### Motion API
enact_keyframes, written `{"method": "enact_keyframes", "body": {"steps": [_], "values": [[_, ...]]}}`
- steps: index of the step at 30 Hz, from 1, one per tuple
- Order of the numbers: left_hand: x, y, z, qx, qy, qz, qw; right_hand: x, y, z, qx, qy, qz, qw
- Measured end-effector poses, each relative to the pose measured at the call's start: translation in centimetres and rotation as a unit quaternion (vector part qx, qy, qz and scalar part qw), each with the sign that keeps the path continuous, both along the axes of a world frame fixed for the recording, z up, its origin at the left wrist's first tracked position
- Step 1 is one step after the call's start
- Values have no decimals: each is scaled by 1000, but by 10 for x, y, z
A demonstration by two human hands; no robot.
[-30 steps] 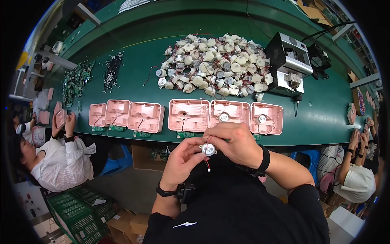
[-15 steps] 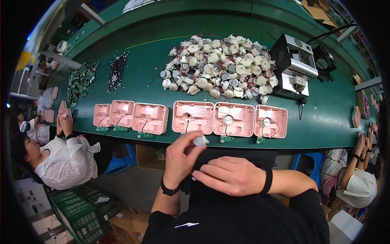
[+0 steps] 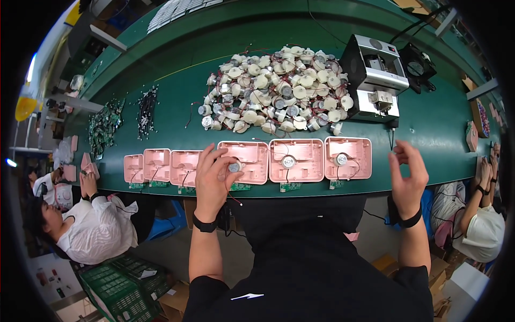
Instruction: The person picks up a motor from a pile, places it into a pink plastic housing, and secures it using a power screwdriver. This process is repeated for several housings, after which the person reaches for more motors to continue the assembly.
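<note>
Left hand [image 3: 214, 180]: pinching a small round motor [image 3: 234, 167] between thumb and fingertips, held low over the fourth pink housing [image 3: 248, 161], apparently to seat it in the round recess there.
Motor lead: thin red wire [image 3: 236, 199] hanging off the bench edge below the hand, loose so the part can turn.
Right hand [image 3: 407, 177]: raised at the right bench edge, fingers loosely curled and parted, holding nothing; close to the black screwdriver tip [image 3: 391, 140] hanging from the grey machine [image 3: 373, 78].
Neighbouring housings: two pink shells [image 3: 319, 158] to the right already carrying a motor each; three smaller-looking ones [image 3: 161, 166] to the left, lined up along the near edge within reach.
Stock: heap of loose motors [image 3: 273, 91] mid-bench, just behind the row.
Bench [image 3: 177, 80]: green, curved by the lens.
</note>
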State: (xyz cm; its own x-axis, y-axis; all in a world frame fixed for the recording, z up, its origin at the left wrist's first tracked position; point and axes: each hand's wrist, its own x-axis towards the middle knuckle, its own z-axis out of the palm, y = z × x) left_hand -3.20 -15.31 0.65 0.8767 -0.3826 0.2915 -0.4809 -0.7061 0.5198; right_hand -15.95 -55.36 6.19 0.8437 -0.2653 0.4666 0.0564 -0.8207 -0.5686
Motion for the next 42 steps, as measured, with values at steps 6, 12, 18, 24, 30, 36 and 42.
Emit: {"method": "enact_keyframes", "body": {"steps": [6, 12, 18, 24, 30, 36, 42], "values": [[14, -4, -11, 49, 1, -33, 998, 10, -69, -26, 44, 2, -95, 995], [7, 4, -1, 9, 101, 35, 994, 88, -128, -73, 69, 94, -149, 982], [-6, 1, 25, 97, 30, 8, 995, 148, -169, -119, 144, 135, -175, 965], [-34, -22, 79, 59, 17, -49, 997, 147, -164, -93, 484, 59, -83, 869], [-56, -93, 32, 33, 30, -194, 980, 100, -116, 12, 542, -99, 33, 834], [-39, -143, 10, 84, 6, -281, 956, 102, -72, 71, 506, -173, 136, 834], [-25, -165, -1, 99, -10, -293, 951, 135, -66, 58, 416, -229, 111, 873]]}}
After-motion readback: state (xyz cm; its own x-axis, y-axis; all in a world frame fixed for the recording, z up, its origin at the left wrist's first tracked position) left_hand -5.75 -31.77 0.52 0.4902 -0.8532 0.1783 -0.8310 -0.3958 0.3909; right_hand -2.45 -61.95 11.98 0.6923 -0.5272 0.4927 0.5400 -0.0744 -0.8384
